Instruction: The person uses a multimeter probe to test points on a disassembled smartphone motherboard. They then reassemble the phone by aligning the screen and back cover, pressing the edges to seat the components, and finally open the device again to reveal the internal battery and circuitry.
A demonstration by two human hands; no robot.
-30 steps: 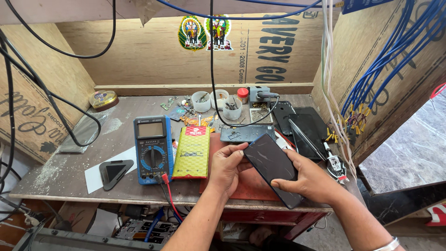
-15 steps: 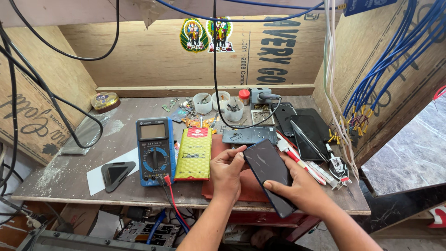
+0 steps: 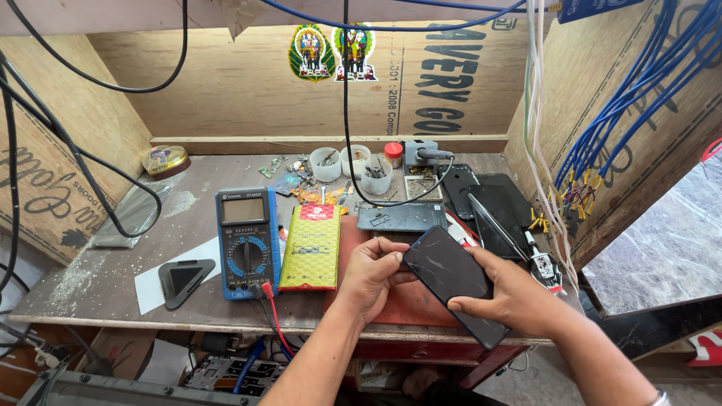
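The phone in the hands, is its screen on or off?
Off, as far as it shows: the phone has a plain dark glass face with only reflections and scuffs, held between the left hand and right hand.

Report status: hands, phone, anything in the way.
Both hands on the phone: left hand fingers at its top corner, right hand cradling it. Held above red mat. Nothing obstructing.

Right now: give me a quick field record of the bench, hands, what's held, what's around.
left hand: fingertips on upper corner of the phone
right hand: grips the phone from its right side
phone: dark, screen up, tilted, held above red mat
multimeter: blue, flat on bench, left of hands
yellow pack: between multimeter and mat
small cups: at bench rear
bench: worn wooden top
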